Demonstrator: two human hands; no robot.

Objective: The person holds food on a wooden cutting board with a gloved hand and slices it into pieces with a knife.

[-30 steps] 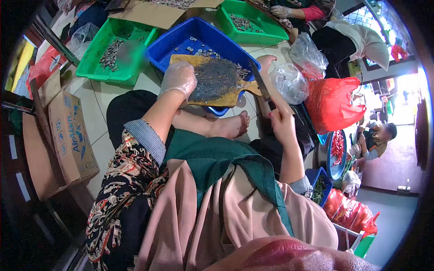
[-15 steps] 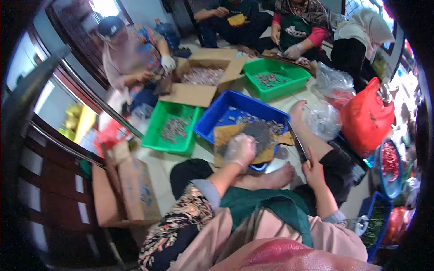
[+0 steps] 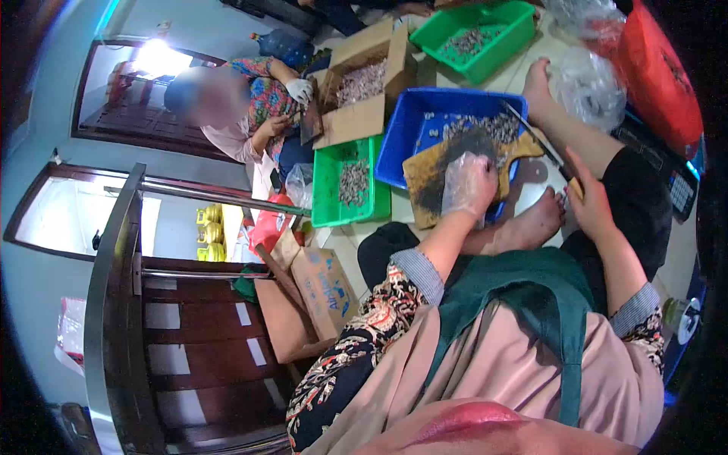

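Note:
My left hand [image 3: 469, 186], in a clear plastic glove, rests over a wooden cutting board [image 3: 527, 145]. Its fingers are curled together; what they hold, if anything, is too small to make out. A dark, wet-looking patch covers much of the board, which lies tilted across the near side of a blue tray [image 3: 388, 148]. Small greyish chopped pieces [image 3: 493, 127] are scattered in that tray. My bare right hand [image 3: 593, 203] grips a knife [image 3: 552, 153] by its handle, with the blade pointing up and left, beside the board's handle.
Green trays [image 3: 324, 186] of similar pieces stand left of and beyond the blue one. A cardboard box [image 3: 383, 114] holds more pale pieces. Across from me at the left sits a person [image 3: 262, 98] with one white-gloved hand. A red bag [image 3: 658, 83] and clear plastic bags [image 3: 591, 87] are at right.
My view has turned left and tilted, so the scene has shifted and more of the doorway shows. The knife stays in my right hand; my left hand remains over the board.

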